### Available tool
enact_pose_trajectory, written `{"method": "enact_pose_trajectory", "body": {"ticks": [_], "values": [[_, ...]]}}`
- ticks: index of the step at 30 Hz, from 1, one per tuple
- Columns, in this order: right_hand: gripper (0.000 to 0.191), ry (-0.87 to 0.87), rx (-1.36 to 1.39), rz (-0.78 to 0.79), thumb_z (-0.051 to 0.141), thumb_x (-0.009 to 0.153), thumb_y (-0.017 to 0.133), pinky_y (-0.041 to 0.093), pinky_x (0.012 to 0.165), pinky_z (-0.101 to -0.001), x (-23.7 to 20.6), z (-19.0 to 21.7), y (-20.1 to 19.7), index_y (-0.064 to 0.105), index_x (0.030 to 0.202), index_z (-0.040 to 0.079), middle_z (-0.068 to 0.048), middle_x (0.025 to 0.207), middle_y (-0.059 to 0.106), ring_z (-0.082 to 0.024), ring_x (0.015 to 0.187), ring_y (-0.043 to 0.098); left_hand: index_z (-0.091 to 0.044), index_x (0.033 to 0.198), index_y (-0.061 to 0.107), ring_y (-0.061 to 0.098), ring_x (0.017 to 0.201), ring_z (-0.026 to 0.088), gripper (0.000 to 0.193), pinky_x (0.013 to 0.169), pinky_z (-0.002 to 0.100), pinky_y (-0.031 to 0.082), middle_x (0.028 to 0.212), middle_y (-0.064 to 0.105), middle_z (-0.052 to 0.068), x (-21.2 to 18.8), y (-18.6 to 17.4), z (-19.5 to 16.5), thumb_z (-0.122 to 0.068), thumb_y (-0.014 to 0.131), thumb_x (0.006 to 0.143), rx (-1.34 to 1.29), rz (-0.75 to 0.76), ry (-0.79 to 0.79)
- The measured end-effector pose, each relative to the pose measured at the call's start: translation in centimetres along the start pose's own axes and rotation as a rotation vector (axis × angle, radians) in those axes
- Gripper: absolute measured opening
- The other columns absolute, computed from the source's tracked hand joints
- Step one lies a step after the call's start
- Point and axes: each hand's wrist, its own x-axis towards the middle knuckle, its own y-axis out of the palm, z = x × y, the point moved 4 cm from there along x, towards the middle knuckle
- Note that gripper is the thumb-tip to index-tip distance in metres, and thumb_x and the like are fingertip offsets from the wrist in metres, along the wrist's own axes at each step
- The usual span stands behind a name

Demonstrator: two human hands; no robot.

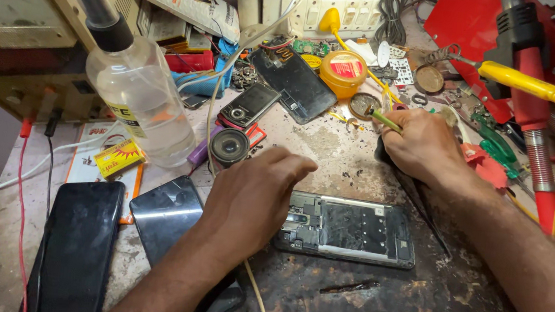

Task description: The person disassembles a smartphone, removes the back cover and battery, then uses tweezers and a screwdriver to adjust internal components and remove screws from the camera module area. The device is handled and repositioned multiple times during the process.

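A: Opened phone (346, 229), back cover off and its insides showing, lies flat on the scorched bench (358, 299), under and just to the right of the left hand (253, 198).

B: Is that hand gripping it?

A: No. The left hand rests palm down over the phone's left end, fingers loosely curled, pinning it rather than clasping it. Nothing is enclosed in it.

B: And the other hand?

A: The right hand (421, 146) is clenched around a thin green-handled tool (385, 119), whose end sticks out past the thumb side, pointing away from the phone. The working tip is hidden inside the fist or behind it, so I cannot tell what kind it is.

B: Which step would you call this?

A: My judgement: a pause between strokes on the open board, the phone braced while the tool is readied up beyond it, near the round yellow paste tub (343, 73).

B: What would the next move call for?

A: Probably bringing the tool down toward the held phone, with the left hand steady and clear of the tip. The clear liquid bottle (138, 88) stands well left of both hands.
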Motion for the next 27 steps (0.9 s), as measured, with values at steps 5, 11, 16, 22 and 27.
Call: {"method": "enact_pose_trajectory", "body": {"ticks": [5,11,16,22,27], "values": [[0.028,0.011,0.075,0.024,0.04,0.098,0.063,0.057,0.081,-0.0476,0.4,-0.1,0.1,0.076,0.12,0.028,-0.017,0.093,0.077,-0.032,0.086,0.074,-0.012,0.109,0.075,0.072,0.088,0.034,0.02,0.074,0.045,0.056,0.104,0.073,0.009,-0.1,0.1,-0.2,-0.023,0.067,0.094,-0.015,0.008,-0.017],[0.03,-0.492,-0.036,-0.168,0.007,0.093,0.057,0.056,0.09,-0.0453,0.3,0.9,0.5,0.077,0.115,0.01,-0.014,0.106,0.075,-0.032,0.098,0.071,-0.012,0.11,0.075,0.072,0.085,0.033,0.024,0.072,0.045,0.056,0.107,0.073,0.009,0.0,0.1,-0.3,-0.027,0.068,0.092,-0.008,0.027,-0.03],[0.039,-0.599,-0.03,-0.122,-0.002,0.083,0.055,0.055,0.091,-0.0453,0.3,1.3,1.4,0.077,0.113,0.008,-0.016,0.106,0.073,-0.035,0.102,0.068,-0.012,0.11,0.075,0.072,0.084,0.033,0.026,0.071,0.045,0.056,0.105,0.073,0.009,0.1,0.3,-0.3,-0.029,0.069,0.091,0.003,0.063,-0.048],[0.035,-0.616,-0.1,-0.156,-0.001,0.083,0.057,0.054,0.096,-0.0442,0.2,0.8,1.7,0.078,0.11,0.007,-0.014,0.11,0.073,-0.034,0.106,0.068,-0.012,0.11,0.075,0.072,0.086,0.034,0.026,0.071,0.045,0.055,0.103,0.073,0.01,0.0,0.3,-0.4,-0.029,0.069,0.091,0.007,0.043,-0.022],[0.02,-0.416,-0.177,-0.067,0.008,0.098,0.056,0.057,0.093,-0.0457,1.0,0.4,1.2,0.076,0.103,0.007,-0.014,0.101,0.075,-0.031,0.099,0.071,-0.011,0.11,0.074,0.072,0.086,0.034,0.026,0.072,0.046,0.055,0.102,0.073,0.01,0.0,0.3,-0.4,-0.029,0.069,0.092,0.021,0.04,-0.013]]}}
